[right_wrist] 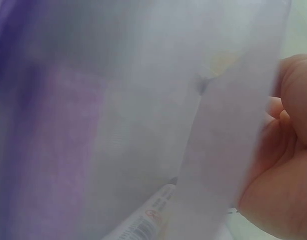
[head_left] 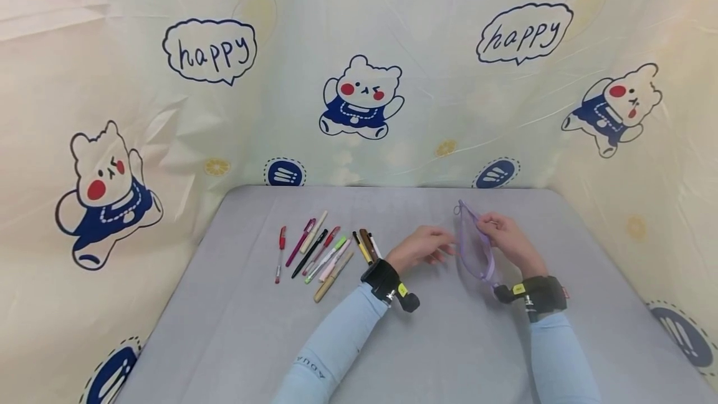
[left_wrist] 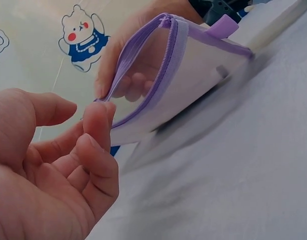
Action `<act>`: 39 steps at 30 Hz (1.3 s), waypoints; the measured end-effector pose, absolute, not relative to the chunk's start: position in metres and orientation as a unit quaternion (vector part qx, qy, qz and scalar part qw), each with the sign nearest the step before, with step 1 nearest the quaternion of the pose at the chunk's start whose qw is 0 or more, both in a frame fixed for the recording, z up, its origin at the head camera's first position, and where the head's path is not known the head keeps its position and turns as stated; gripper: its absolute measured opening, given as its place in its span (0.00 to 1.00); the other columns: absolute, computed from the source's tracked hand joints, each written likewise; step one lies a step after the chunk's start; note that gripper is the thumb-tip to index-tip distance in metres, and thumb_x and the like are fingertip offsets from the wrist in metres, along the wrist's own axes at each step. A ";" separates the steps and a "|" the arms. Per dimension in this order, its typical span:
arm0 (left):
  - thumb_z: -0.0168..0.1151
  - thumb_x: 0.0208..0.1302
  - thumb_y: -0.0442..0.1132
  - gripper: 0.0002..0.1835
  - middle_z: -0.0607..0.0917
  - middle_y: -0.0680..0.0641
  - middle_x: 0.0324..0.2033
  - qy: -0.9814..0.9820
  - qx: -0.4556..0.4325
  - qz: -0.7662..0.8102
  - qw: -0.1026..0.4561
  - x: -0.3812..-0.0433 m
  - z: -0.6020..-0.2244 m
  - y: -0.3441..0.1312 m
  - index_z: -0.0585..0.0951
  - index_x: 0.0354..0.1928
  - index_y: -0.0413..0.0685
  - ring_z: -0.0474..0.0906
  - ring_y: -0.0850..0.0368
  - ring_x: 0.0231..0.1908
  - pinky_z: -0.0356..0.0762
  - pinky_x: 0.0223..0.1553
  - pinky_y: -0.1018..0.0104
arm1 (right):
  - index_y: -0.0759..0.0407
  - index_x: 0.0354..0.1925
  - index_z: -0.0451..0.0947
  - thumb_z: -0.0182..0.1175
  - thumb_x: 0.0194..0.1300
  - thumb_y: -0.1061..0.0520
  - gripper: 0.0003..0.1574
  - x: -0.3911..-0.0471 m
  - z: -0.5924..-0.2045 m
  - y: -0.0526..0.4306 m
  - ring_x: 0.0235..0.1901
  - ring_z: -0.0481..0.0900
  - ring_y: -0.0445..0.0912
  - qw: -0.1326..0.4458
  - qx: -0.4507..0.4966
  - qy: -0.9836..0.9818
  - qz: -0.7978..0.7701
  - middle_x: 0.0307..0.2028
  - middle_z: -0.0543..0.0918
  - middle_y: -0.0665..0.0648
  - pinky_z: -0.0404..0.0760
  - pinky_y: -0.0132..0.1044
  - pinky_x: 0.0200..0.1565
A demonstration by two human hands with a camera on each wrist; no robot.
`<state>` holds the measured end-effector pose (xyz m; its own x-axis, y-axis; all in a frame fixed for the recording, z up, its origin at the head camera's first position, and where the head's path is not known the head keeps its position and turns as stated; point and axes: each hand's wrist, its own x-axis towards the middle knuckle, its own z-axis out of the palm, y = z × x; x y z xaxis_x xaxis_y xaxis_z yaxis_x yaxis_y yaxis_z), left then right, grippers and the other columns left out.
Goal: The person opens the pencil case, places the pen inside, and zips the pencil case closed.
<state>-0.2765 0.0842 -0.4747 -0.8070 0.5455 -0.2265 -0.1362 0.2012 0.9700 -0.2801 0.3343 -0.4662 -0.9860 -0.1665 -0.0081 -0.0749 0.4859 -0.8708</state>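
Cream bear-printed sheeting [head_left: 432, 98] hangs behind a grey bench [head_left: 224, 329]. Toward the far right, right hand [head_left: 512, 243] pinches a sheer, purple-zipped pouch [left_wrist: 193, 75], mouth gaping. Left hand [head_left: 419, 249] is just beside it, fingers loosely bent, thumb apart; contact unclear. Assorted pens [head_left: 326, 260] lie left, mostly slanting.

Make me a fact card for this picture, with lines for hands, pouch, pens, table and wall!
Right hand: holds the pouch
Left hand: near the pouch; touching or not, can't tell
Pouch: see-through, purple edges, zip open
Pens: several colours, lying left of both hands
Table: grey
Wall: bears and "happy" bubbles
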 end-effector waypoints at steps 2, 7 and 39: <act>0.58 0.69 0.50 0.19 0.89 0.48 0.37 0.726 0.144 0.615 0.271 -0.276 -0.474 0.081 0.81 0.55 0.47 0.85 0.53 0.33 0.79 0.31 0.66 | 0.71 0.51 0.73 0.53 0.74 0.52 0.21 -0.281 -0.468 0.336 0.38 0.73 0.37 0.049 -0.069 0.862 -0.500 0.38 0.78 0.52 0.78 0.34 0.40; 0.57 0.69 0.51 0.18 0.89 0.51 0.35 0.736 0.153 0.607 0.258 -0.274 -0.472 0.075 0.82 0.53 0.49 0.86 0.48 0.37 0.79 0.31 0.65 | 0.71 0.52 0.73 0.52 0.74 0.53 0.21 -0.281 -0.471 0.335 0.37 0.74 0.36 0.047 -0.067 0.858 -0.506 0.40 0.79 0.53 0.79 0.34 0.40; 0.53 0.73 0.51 0.20 0.87 0.49 0.38 0.778 0.158 0.555 0.247 -0.268 -0.464 0.014 0.77 0.57 0.45 0.85 0.52 0.37 0.78 0.35 0.65 | 0.70 0.51 0.73 0.54 0.73 0.51 0.22 -0.278 -0.466 0.335 0.36 0.75 0.36 0.038 -0.075 0.858 -0.507 0.39 0.79 0.53 0.79 0.34 0.40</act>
<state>-0.2677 0.0143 -0.4644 -0.8280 0.5204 -0.2090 -0.0281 0.3338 0.9422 -0.2779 0.3348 -0.4660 -0.9858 -0.1673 0.0120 -0.0911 0.4741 -0.8758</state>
